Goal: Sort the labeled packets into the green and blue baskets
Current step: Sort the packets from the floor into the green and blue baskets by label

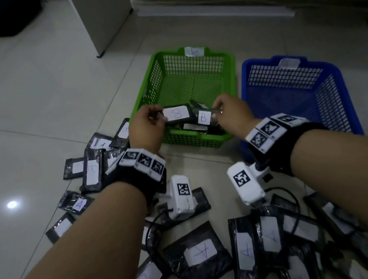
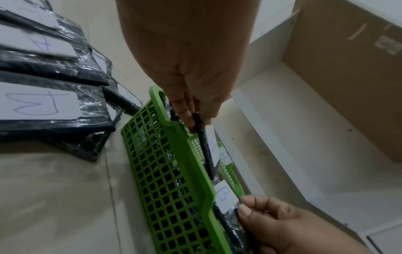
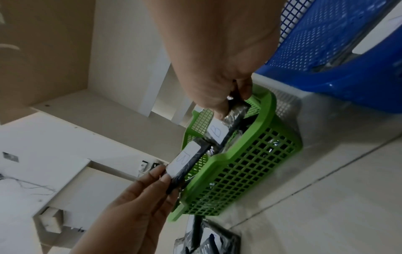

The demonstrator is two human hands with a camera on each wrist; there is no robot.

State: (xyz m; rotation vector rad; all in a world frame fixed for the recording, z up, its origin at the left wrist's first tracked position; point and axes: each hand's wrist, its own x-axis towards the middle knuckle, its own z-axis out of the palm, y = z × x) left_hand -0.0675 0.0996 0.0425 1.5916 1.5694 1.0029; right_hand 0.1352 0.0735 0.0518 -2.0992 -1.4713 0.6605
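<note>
Both hands hover over the near end of the green basket (image 1: 192,64). My left hand (image 1: 160,119) pinches the edge of a black packet with a white "B" label (image 1: 177,113). My right hand (image 1: 216,110) pinches a second "B" packet (image 1: 203,117). The left wrist view has the left fingers (image 2: 185,110) on the thin packet edge (image 2: 204,146) above the green basket rim (image 2: 169,123). In the right wrist view the right hand's packet (image 3: 217,133) hangs over the green basket (image 3: 250,171). A few packets lie inside it (image 1: 195,127). The blue basket (image 1: 244,75) stands to its right.
Several labelled black packets lie on the tiled floor, in a pile to the left (image 1: 92,171) and a pile in front of me (image 1: 199,252). A white cabinet (image 1: 103,14) stands behind the baskets on the left, and a low white ledge (image 1: 217,7) runs along the back.
</note>
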